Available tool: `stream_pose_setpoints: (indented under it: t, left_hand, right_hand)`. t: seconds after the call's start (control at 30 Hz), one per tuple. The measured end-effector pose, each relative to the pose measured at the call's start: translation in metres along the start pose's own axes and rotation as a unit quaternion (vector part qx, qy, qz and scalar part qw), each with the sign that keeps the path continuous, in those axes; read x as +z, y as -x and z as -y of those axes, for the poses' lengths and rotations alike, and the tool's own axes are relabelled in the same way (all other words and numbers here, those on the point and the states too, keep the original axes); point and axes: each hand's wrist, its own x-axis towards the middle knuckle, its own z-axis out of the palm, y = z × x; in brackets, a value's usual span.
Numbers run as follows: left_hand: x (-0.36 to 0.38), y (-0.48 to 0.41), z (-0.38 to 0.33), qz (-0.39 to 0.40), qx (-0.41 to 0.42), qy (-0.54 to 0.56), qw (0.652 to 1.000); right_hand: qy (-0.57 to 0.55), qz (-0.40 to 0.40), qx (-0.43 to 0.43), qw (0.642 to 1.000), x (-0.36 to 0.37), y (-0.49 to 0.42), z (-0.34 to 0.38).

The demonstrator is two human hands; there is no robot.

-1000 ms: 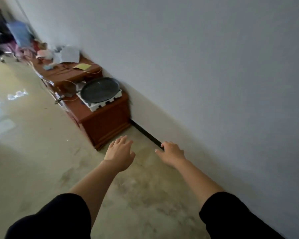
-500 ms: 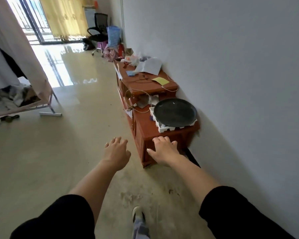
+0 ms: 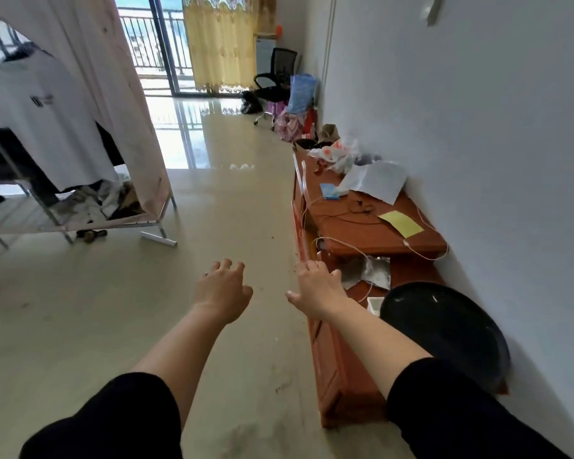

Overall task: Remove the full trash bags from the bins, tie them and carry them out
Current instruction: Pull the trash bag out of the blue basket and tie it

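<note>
No bin or trash bag can be told apart in this view. My left hand (image 3: 222, 289) is stretched out in front of me over the tiled floor, fingers loosely spread and empty. My right hand (image 3: 317, 288) reaches forward beside it, over the front edge of a low reddish wooden cabinet (image 3: 332, 366), fingers relaxed and holding nothing. Both forearms are bare below black sleeves.
The cabinet along the right wall carries a black round pan (image 3: 444, 329), papers (image 3: 375, 180), a yellow note (image 3: 401, 223) and white cables. A clothes rack (image 3: 63, 134) stands at left. An office chair (image 3: 274, 84) and bags (image 3: 292, 120) sit near the balcony door.
The view has swung up and leftward from the wall base to the length of the room. Both hands stay stretched out and empty; the cabinet now lies beside my right arm.
</note>
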Motion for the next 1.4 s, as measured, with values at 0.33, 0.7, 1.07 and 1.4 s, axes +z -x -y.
stream_pose_setpoints:
  t: [0.33,0.7,1.07,1.4]
  left_hand:
    - [-0.01,-0.25,0.082,-0.017,0.005,0.006,1.0]
    - [-0.066,-0.559,0.155,-0.014,0.046,0.042,0.998]
    - [-0.071,-0.89,0.178,-0.001,0.038,0.043,0.998]
    - [-0.094,-1.164,0.207,0.001,0.032,0.073,0.997]
  right_hand:
    - [0.01,0.0,-0.015,1.0,-0.019,-0.273,0.032]
    - [-0.009,-0.014,0.009,1.0,-0.093,-0.573,0.061]
    - [0.004,-0.013,0.031,0.999,-0.15,-0.897,0.011]
    - [-0.029,0.001,0.04,0.999,-0.206,-1.155,-0.008]
